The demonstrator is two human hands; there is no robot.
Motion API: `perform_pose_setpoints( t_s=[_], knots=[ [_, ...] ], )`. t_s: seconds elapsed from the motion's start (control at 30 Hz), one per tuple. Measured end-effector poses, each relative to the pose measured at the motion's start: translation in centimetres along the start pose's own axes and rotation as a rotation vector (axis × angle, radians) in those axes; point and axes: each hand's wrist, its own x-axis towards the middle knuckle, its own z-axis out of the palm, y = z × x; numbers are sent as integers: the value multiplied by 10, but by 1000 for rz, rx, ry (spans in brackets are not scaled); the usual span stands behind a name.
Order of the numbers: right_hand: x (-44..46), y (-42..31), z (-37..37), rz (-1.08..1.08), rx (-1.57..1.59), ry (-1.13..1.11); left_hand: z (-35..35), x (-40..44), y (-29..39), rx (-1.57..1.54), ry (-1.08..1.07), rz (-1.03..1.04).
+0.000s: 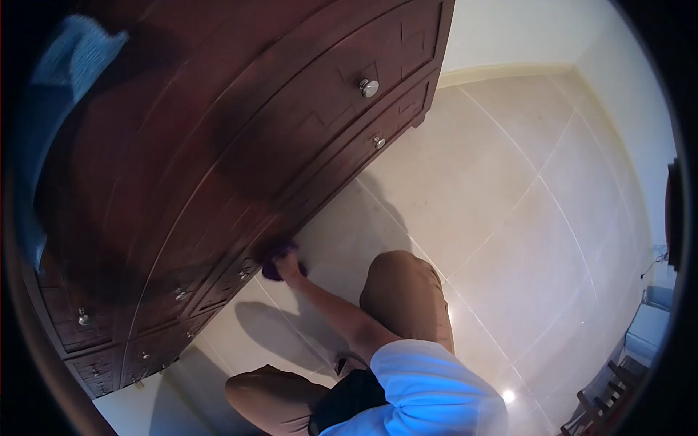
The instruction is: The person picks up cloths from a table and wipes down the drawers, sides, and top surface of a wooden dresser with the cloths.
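Note:
My right hand (289, 269) is closed on a purple cloth (274, 267), fuzzy-looking and bunched up. It holds the cloth against the lower edge of a dark reddish-brown chest of drawers (240, 145), close to the floor. The fingers are partly hidden by the cloth and by shadow. Near the hand, a small round metal knob (245, 273) sits on a bottom drawer front. My left hand is out of sight.
Pale floor tiles (502, 218) spread to the right, up to a light wall (523, 33). A blue cloth (80, 54) hangs over the chest at upper left. My bent knees (403, 291) flank the arm. Dark wooden furniture (603, 400) stands at lower right.

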Motion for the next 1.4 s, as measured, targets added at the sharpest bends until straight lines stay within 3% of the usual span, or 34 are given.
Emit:
perform_pose_setpoints(
  t_s=[0.03, 0.07, 0.1, 0.13, 0.2, 0.27, 0.33, 0.4, 0.47, 0.5, 0.57, 0.6, 0.63, 0.67, 0.73, 0.8, 0.87, 0.9, 0.93, 0.97, 1.0, 1.03, 1.1, 1.2, 1.23, 1.3, 1.4],
  knots=[
    [-10, -2, -2, -200, -125, -240, -3, 2, 15, 15, -2, -22],
    [-24, -5, 1, -64, -232, -301, -5, 4, 30, 30, -5, -45],
    [-41, -26, -2, -104, -177, -279, -7, 5, 45, 46, -8, -67],
    [-48, -21, -6, 11, -143, -373, -6, 2, 44, 44, -144, -249],
    [-65, -33, -11, 184, 281, -363, -4, 1, 35, 26, -392, -627],
    [-82, -73, -36, 490, 569, -501, -10, 3, 40, 14, -352, -777],
    [-88, -82, -66, 297, 725, -702, -19, 16, 44, -70, -178, -715],
    [-109, -106, -97, 419, 953, -695, -25, 23, 43, -151, -124, -735],
    [-136, -162, -134, 351, 917, -577, -29, 30, 38, -257, -114, -846],
    [-142, -201, -147, 482, 847, -317, -34, 33, 35, -397, -157, -911],
    [-157, -275, -188, 315, 1346, -599, -35, 35, 31, -455, -126, -969],
    [-171, -329, -202, 298, 1348, -306, -38, 38, 32, -499, -144, -1025],
    [-179, -386, -210, 68, 1202, -153, -42, 42, 33, -542, -160, -1079],
    [-185, -445, -219, -168, 1260, -324, -43, 43, 35, -506, -172, -1080],
    [-200, -563, -219, -235, 1032, 170, -44, 47, 34, -474, -182, -1088],
    [-187, -638, -215, -693, 575, 371, -47, 52, 31, -544, -296, -1140],
    [-158, -675, -210, -904, 48, 301, -43, 55, 27, -540, -349, -1161],
    [-159, -712, -194, -1045, -502, 322, -41, 56, 24, -542, -391, -1178],
    [-151, -729, -172, -1130, -645, 138, -40, 58, 20, -581, -411, -1202],
    [-153, -741, -153, -1041, -694, -187, -38, 60, 19, -580, -418, -1196],
    [-142, -731, -145, -1104, -958, -348, -33, 62, 20, -544, -471, -1292],
    [-151, -740, -143, -1257, -1228, -343, -28, 68, 16, -508, -520, -1392],
    [-123, -749, -157, -1275, -1184, -453, -19, 81, 4, -476, -615, -1419],
    [-60, -798, -183, -1094, -1416, -263, 11, 100, -21, -430, -747, -1457],
    [-37, -819, -188, -1134, -1400, -252, 31, 102, -25, -421, -760, -1465],
    [3, -852, -189, -915, -1535, -132, 82, 100, -42, -369, -714, -1404],
    [72, -883, -176, -957, -1487, -47, 162, 106, -75, -290, -718, -1437]
  ],
)
